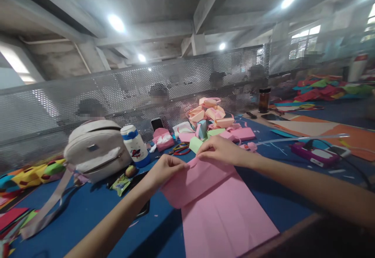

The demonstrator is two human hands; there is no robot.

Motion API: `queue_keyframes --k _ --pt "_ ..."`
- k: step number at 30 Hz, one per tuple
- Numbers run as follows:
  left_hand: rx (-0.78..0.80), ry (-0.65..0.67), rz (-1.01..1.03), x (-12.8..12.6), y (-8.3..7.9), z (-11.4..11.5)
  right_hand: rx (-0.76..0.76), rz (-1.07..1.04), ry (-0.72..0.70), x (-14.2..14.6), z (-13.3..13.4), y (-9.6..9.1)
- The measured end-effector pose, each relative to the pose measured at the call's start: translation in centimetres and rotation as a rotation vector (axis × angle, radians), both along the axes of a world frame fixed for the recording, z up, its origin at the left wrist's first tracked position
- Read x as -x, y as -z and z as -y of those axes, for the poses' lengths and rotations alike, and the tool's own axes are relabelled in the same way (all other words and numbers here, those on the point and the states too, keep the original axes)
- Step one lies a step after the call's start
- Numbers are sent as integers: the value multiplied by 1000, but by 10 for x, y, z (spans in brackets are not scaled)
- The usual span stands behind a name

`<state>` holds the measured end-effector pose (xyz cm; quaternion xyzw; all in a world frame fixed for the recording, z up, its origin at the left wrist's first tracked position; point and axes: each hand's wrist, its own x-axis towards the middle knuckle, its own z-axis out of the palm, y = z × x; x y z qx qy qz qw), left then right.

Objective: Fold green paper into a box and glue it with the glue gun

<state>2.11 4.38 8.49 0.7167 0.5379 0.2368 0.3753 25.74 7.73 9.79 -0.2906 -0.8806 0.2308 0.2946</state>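
Note:
Both hands pinch the far edge of a folded pink paper (202, 181), held up over the table. My left hand (168, 170) is closed on the edge at its left part. Close beside it, my right hand (215, 150) grips the same edge a little to the right, fingers bent down. Beneath the folded piece lies a larger pink sheet (225, 219) with crease lines, reaching to the table's front edge. Just beyond the hands, a light green paper piece (195, 144) stands near a heap of folded peach paper shapes (215, 113).
Left on the blue table (88, 215) stand a white backpack (95, 148) and a bottle (135, 146); a snack packet (120, 184) lies in front. Red-handled scissors (181, 148) lie behind. A purple power strip (315, 154) sits right, and a perforated metal divider (187, 76) runs behind.

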Motion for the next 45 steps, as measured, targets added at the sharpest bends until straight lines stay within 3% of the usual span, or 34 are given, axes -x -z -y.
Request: queue_keyframes --k 6,9,13,22,27,31,33,36,38,41,45 --pt "-184 -53 -38 -18 -4 19 -157 101 60 9 0 -3" --pt "-185 -35 1 -18 -3 20 -191 125 57 14 0 -4" --pt "-86 -21 80 -6 7 17 -178 129 48 14 0 -4" --pt "-130 -164 33 13 10 40 -97 89 59 10 -1 0" --pt "-90 -101 88 18 9 42 -73 93 28 14 -6 2" --pt "-202 -136 78 19 11 46 -39 115 14 16 -7 4" --pt "-272 -163 80 19 15 45 -99 139 -2 17 -6 7" --pt "-317 -254 115 17 26 38 -280 174 -13 21 -8 18" --pt "-250 -305 137 15 38 28 -365 203 5 25 -11 30" --pt "-156 -284 124 13 60 15 -335 269 31 32 -17 55" --pt "-197 -234 56 13 85 11 -251 305 36 39 -19 88"
